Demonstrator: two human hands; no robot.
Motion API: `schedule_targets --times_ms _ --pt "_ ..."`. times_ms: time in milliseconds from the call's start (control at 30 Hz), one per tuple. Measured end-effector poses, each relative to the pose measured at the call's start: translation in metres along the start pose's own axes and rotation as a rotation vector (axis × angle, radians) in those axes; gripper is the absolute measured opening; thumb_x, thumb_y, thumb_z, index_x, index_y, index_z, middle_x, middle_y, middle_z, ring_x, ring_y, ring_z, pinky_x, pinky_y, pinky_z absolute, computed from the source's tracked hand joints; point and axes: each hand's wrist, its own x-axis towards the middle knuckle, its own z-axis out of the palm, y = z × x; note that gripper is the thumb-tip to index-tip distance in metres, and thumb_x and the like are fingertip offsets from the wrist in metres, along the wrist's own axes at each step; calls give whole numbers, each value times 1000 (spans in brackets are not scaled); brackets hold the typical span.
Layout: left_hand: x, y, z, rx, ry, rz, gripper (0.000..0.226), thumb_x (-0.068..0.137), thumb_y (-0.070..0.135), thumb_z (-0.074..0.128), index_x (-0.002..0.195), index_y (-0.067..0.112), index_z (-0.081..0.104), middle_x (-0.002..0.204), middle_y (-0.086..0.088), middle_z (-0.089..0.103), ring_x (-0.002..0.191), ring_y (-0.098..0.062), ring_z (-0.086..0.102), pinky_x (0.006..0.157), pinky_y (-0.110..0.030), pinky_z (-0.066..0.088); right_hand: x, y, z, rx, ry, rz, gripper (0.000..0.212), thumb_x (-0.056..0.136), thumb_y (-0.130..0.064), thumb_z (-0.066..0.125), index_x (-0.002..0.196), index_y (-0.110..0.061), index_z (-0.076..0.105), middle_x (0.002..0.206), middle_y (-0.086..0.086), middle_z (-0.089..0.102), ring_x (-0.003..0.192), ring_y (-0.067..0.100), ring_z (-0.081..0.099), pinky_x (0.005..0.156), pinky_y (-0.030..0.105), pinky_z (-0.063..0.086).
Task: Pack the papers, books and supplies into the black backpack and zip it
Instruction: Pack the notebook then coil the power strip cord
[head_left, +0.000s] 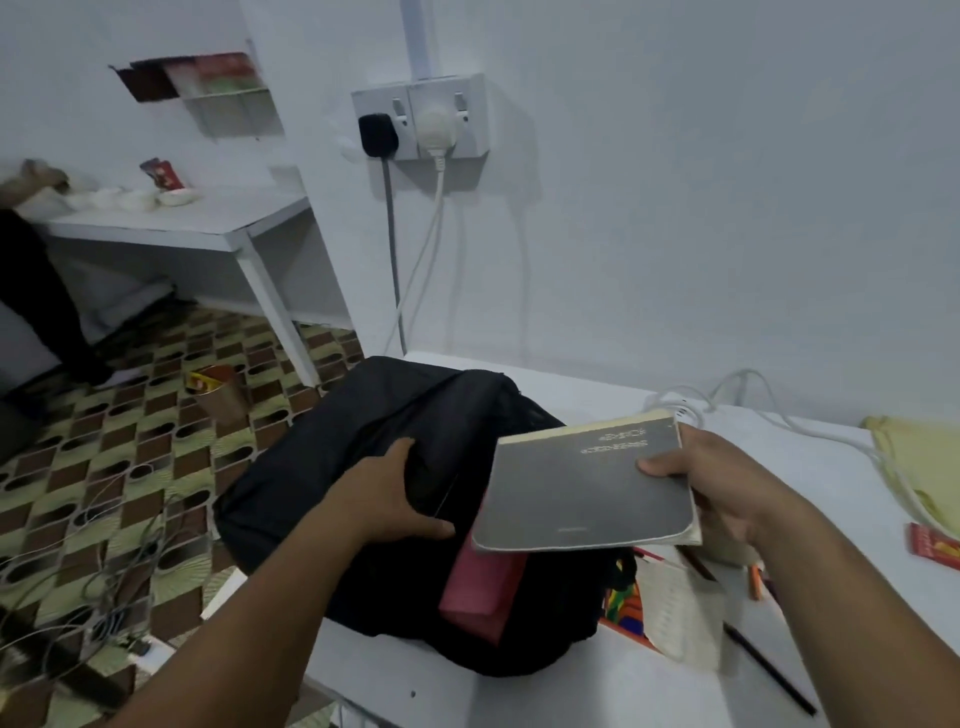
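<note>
White table (597, 691) against a white wall; patterned floor (156, 441) at nine o'clock. The black backpack (395, 457) lies at centre, my left hand (395, 499) gripping its fabric. At three o'clock my right hand (727, 483) holds a grey book (587, 488) above it.

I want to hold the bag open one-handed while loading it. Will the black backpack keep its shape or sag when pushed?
Probably sag: the backpack is soft fabric, creased and slumped on the table, dented under the left hand. It likely slides rather than tips, since it lies low and partly overhangs the edge. The red book inside may stiffen it somewhat.
</note>
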Motion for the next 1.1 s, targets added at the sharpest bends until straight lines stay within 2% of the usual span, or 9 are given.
schedule_targets --times_ms 100,167,433,567,633,800,900,1000,1100 --pt "2 -1 -1 -208 250 16 50 70 28 74 117 26 60 97 0 69 87 -20 66 75 -32 55 0 -3 -4 11 -22 10 31 91 11 52 114 -4 67 100 12 77 78 21 76 56 25 57" --pt "1 -4 -11 -410 357 -28 33 75 9 70 103 27 71 91 3 71 88 -19 66 73 -27 49 4 -4 4 64 -34 12 31 91 11 51 113 -5 67 101 13 77 80 23 76 57 26 58" --pt "-14 6 -49 -549 425 104 45 80 -1 66 110 32 74 93 7 71 85 -13 63 72 -28 51 47 -4 71 124 -9 19 37 91 10 50 123 -7 61 113 17 73 101 36 70 98 56 51" --pt "-20 14 -59 -463 453 153 47 82 -2 66 122 24 70 97 4 66 79 1 53 64 -14 40 65 -2 107 76 64 -3 30 91 7 52 110 -14 62 97 11 73 77 26 69 58 37 57" --pt "-21 16 -60 -442 437 172 47 82 -2 66 123 21 69 99 4 65 77 2 52 64 -14 39 73 3 125 71 99 -36 28 92 6 53 109 -15 62 95 10 72 77 25 70 52 35 55" --pt "-16 12 -55 -437 433 213 48 77 1 69 121 21 70 103 1 72 88 -12 63 75 -26 49 95 18 174 302 -65 69 35 96 -4 54 130 -11 51 116 15 71 96 32 73 67 53 60" --pt "-12 2 -53 -473 407 193 48 76 3 70 118 25 71 104 5 71 93 -12 63 76 -27 48 102 26 184 443 9 78 38 87 10 47 121 -1 59 109 20 73 97 36 72 78 54 61" --pt "-10 -5 -48 -527 384 160 46 76 3 72 113 29 72 101 9 71 94 -11 64 80 -30 50 106 49 183 53 248 -98 47 82 5 57 124 -15 53 100 4 72 92 20 70 84 41 60" --pt "-9 -3 -39 -548 353 156 45 76 3 73 112 29 70 98 13 71 92 -7 65 82 -29 53 107 59 190 -213 133 -173 51 85 -10 69 130 -29 52 101 0 74 95 19 71 90 42 58"
